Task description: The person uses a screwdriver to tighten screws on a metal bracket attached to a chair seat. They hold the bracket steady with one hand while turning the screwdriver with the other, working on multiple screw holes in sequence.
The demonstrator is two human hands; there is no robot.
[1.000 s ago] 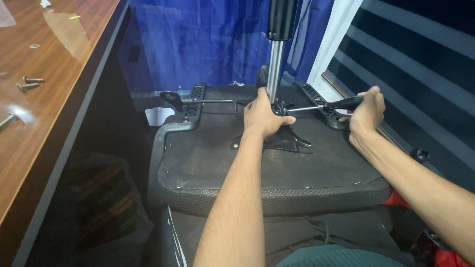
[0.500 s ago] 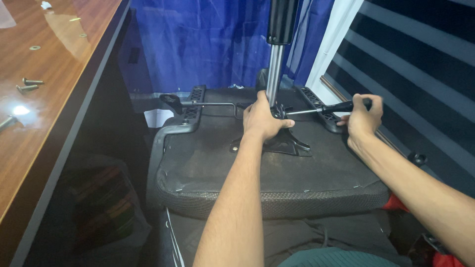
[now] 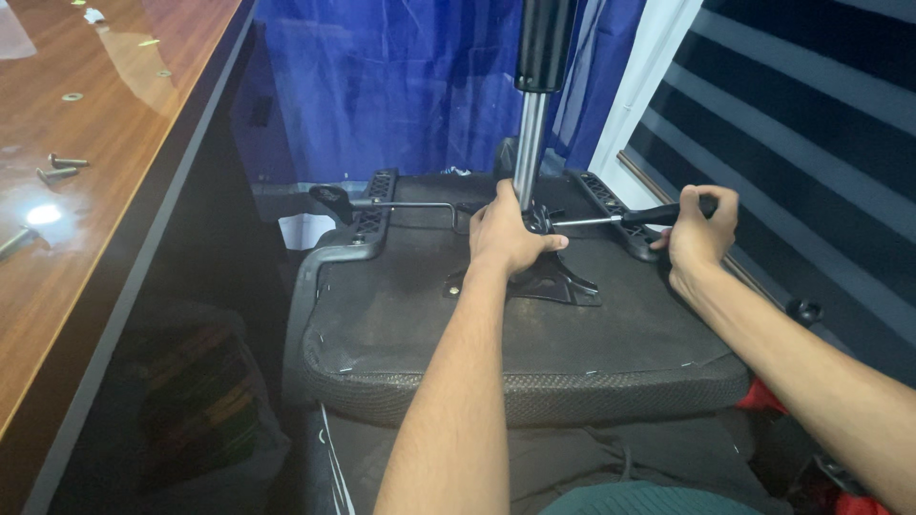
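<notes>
As before, right hand [image 3: 699, 234] round screwdriver [image 3: 630, 216], slightly lower.

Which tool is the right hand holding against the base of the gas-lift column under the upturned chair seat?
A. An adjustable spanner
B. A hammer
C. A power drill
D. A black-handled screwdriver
D: the right hand grips a black-handled screwdriver whose thin metal shaft runs level toward the foot of the gas-lift column, where the left hand rests on the mounting plate of the upturned chair seat.
</notes>
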